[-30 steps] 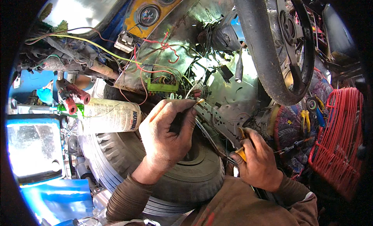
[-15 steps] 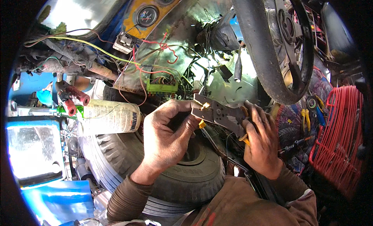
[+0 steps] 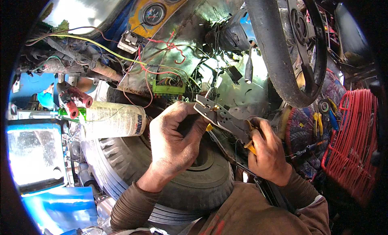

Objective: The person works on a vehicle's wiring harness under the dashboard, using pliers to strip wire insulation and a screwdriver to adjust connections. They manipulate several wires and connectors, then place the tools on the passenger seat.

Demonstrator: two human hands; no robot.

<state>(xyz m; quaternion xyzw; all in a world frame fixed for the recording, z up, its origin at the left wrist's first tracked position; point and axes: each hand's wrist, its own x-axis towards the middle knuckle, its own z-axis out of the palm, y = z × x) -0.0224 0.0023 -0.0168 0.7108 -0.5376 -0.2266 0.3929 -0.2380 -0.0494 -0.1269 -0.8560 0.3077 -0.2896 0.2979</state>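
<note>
My right hand [image 3: 268, 152] is wrapped round the yellow handles of flat, dark wire crimping pliers [image 3: 226, 118]. Their head points up and left, with a small brass-coloured bit near the jaws. Close beside that head, my left hand [image 3: 173, 138] is closed in a pinch of thumb and forefinger. What lies between those fingers is hidden. A small yellow piece [image 3: 209, 127] shows just below the pliers' head, at the upper end of a dark strip running down to the right.
Beneath my hands lies a large tyre [image 3: 169, 194]. A steering wheel [image 3: 270, 53] rises at upper right. Loose wires and a green fuse box [image 3: 169, 87] are ahead. A white bottle [image 3: 115, 120] rests left. A red wire rack [image 3: 351, 142] and yellow-handled pliers [image 3: 318, 124] are right.
The pliers have turned, and their head has shifted slightly up and left. My right hand has moved a little left and down, its fingers curled closer round the handles. The left hand barely moved.
</note>
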